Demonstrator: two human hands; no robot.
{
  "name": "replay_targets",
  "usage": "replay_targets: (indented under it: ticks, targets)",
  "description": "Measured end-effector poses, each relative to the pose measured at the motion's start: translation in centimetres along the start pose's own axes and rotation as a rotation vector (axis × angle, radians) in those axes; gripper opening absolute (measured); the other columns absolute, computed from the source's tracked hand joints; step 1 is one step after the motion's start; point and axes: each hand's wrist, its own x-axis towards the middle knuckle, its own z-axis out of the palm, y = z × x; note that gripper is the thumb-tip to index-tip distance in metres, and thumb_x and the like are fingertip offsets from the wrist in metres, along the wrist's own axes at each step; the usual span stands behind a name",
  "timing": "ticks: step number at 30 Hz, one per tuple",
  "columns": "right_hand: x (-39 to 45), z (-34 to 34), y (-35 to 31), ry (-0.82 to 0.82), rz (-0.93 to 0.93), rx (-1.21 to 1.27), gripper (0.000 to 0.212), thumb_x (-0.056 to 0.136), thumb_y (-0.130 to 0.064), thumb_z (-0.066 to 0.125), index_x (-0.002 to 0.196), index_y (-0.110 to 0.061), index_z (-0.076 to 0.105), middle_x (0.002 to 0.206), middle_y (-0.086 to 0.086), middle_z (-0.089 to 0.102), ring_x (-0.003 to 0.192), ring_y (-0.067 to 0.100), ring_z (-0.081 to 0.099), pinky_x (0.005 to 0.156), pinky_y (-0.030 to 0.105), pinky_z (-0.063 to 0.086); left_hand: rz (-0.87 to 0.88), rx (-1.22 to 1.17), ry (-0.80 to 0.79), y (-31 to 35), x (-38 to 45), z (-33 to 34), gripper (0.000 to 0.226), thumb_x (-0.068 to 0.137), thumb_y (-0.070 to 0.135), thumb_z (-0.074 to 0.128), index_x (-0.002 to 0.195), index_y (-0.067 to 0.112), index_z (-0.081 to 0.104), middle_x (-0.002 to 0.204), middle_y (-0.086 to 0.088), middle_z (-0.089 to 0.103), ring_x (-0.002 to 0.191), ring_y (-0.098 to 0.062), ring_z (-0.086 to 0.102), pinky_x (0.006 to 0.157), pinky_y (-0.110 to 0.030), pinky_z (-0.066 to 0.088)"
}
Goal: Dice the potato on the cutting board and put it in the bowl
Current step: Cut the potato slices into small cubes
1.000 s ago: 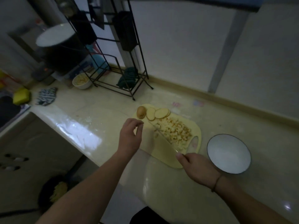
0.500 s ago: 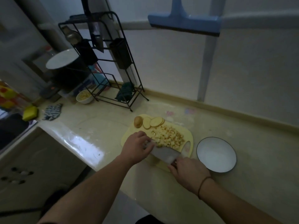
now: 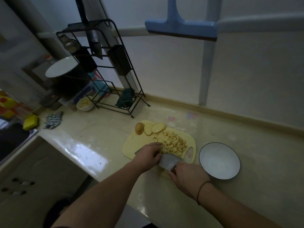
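Note:
A yellow cutting board [image 3: 131, 143] lies on the counter with a heap of diced potato [image 3: 172, 143] in its middle. At its far left corner sit a potato end [image 3: 139, 128] and a few round slices [image 3: 156, 128]. My right hand [image 3: 185, 176] grips the handle of a broad cleaver [image 3: 167, 162], whose flat blade lies against the near side of the dice. My left hand [image 3: 148, 156] rests over the blade's far end, fingers at the heap. An empty white bowl [image 3: 219, 161] with a dark rim stands right of the board.
A black wire rack [image 3: 105, 69] stands at the back left, with a dark cloth [image 3: 125, 98] on its base. Beside it are a small bowl of food [image 3: 84, 103], a dark pot with a pale lid [image 3: 61, 69], a striped cloth [image 3: 53, 120] and a yellow sponge [image 3: 31, 121]. The counter edge runs along the near left.
My left hand came down from above the board onto the cleaver blade at the heap. The cleaver has turned flat against the dice. The view has tilted upward.

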Motion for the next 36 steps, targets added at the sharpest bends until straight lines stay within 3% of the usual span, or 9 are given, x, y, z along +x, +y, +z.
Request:
replay_targets:
  ticks: [3,6,9,16,21,26,29,32,36]
  targets:
    - [0.1,-0.2,-0.1,0.003,0.007,0.003,0.048,0.100,-0.051,0.026,0.105,-0.021,0.063,0.107,0.004,0.066,0.092,0.024,0.064,0.067,0.030,0.038,-0.066,-0.092,0.140,-0.3,-0.2,0.4,0.032,0.092,0.019,0.068,0.122,0.010,0.070,0.138,-0.005,0.059,0.125,-0.019,0.056,0.101,-0.023,0.042]
    - [-0.1,-0.6,0.0,0.014,0.021,0.012,0.047,0.099,-0.053,0.028,0.108,-0.022,0.063,0.108,0.003,0.066,0.095,0.025,0.065,0.072,0.030,0.045,-0.053,-0.076,0.260,-1.4,-1.1,-0.1,0.018,0.085,0.023,0.067,0.098,0.012,0.074,0.106,-0.002,0.065,0.103,-0.019,0.058,0.086,-0.026,0.047]
    - [-0.3,-0.9,0.1,-0.001,0.022,0.012,0.046,0.099,-0.053,0.028,0.111,-0.023,0.062,0.110,0.003,0.066,0.096,0.025,0.064,0.072,0.028,0.043,0.025,-0.076,0.110,-2.0,-1.8,-0.8,0.026,0.080,0.034,0.054,0.086,0.015,0.070,0.089,-0.001,0.061,0.091,-0.017,0.055,0.079,-0.033,0.049]
    - [-0.4,-1.5,0.0,-0.054,0.035,-0.041,0.046,0.101,-0.050,0.027,0.113,-0.022,0.062,0.111,0.004,0.065,0.096,0.026,0.063,0.074,0.033,0.045,0.090,-0.104,0.008,-1.5,-1.0,0.4,0.044,0.086,0.054,0.056,0.104,0.018,0.071,0.103,0.003,0.060,0.099,-0.007,0.049,0.087,-0.014,0.037]
    - [-0.2,-1.7,0.0,-0.079,0.047,-0.051,0.048,0.100,-0.050,0.026,0.117,-0.020,0.060,0.112,0.006,0.065,0.098,0.027,0.063,0.072,0.032,0.042,0.136,-0.034,-0.026,-0.8,-0.2,0.8,0.055,0.092,0.061,0.048,0.121,0.020,0.068,0.121,0.002,0.060,0.110,-0.013,0.050,0.095,-0.028,0.043]
    - [0.0,-2.3,-0.2,-0.096,0.036,-0.039,0.048,0.100,-0.052,0.028,0.118,-0.022,0.060,0.113,0.004,0.065,0.098,0.025,0.063,0.077,0.033,0.047,0.096,-0.056,0.189,-1.4,-1.0,0.6,0.039,0.092,0.053,0.052,0.099,0.020,0.071,0.102,0.005,0.058,0.098,-0.013,0.051,0.083,-0.027,0.044]
    - [0.1,-2.3,-0.4,-0.098,0.014,-0.038,0.050,0.099,-0.054,0.026,0.116,-0.022,0.061,0.111,0.003,0.065,0.095,0.026,0.064,0.076,0.033,0.048,0.032,0.034,0.243,-1.9,-1.2,0.6,0.045,0.091,0.058,0.048,0.091,0.020,0.071,0.093,0.004,0.059,0.091,-0.013,0.051,0.076,-0.028,0.045]
    - [0.0,-2.5,-0.6,-0.100,0.013,-0.043,0.050,0.100,-0.054,0.026,0.119,-0.021,0.059,0.114,0.005,0.065,0.098,0.028,0.063,0.077,0.033,0.047,-0.082,0.020,0.220,-2.0,-1.0,0.4,0.056,0.088,0.065,0.040,0.094,0.019,0.072,0.092,0.005,0.060,0.090,-0.011,0.050,0.078,-0.028,0.044]
    - [-0.3,-2.8,-0.5,-0.114,0.050,-0.039,0.049,0.100,-0.052,0.026,0.119,-0.020,0.058,0.115,0.005,0.065,0.101,0.028,0.063,0.081,0.034,0.047,-0.027,-0.106,0.098,-0.4,-0.4,-0.1,0.063,0.089,0.065,0.037,0.105,0.015,0.072,0.104,0.001,0.065,0.098,-0.012,0.056,0.086,-0.029,0.046]
